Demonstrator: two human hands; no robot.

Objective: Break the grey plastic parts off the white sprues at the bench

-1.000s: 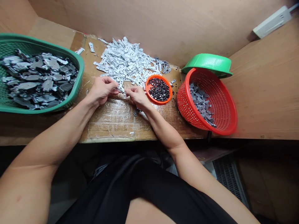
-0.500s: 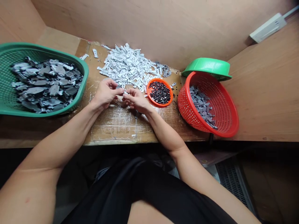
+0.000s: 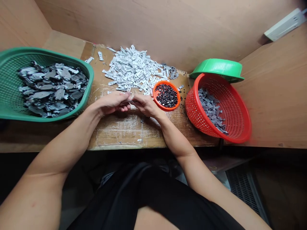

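Observation:
My left hand (image 3: 115, 103) and my right hand (image 3: 145, 104) meet fingertip to fingertip above the worktop. Between them is a small, thin metal part (image 3: 130, 101), mostly covered by the fingers. Both hands pinch it, one from each side. Just behind the hands lies a heap of white metal pieces (image 3: 134, 68), flat and elongated. An orange dish (image 3: 155, 83) of small black parts (image 3: 167, 95) stands close to the right hand's far side.
At left, a green basket (image 3: 90, 92) holds many dark and silver metal assemblies (image 3: 55, 86). On the right, a tilted red basket (image 3: 242, 111) contains grey metal pieces (image 3: 212, 108), with a light green basket (image 3: 218, 68) behind it. Wooden panels (image 3: 168, 32) enclose the worktop (image 3: 117, 134).
The left hand has turned, its thumb now higher and its fingers curled beneath. The right hand's fingers point more to the left. The whole view has shifted slightly.

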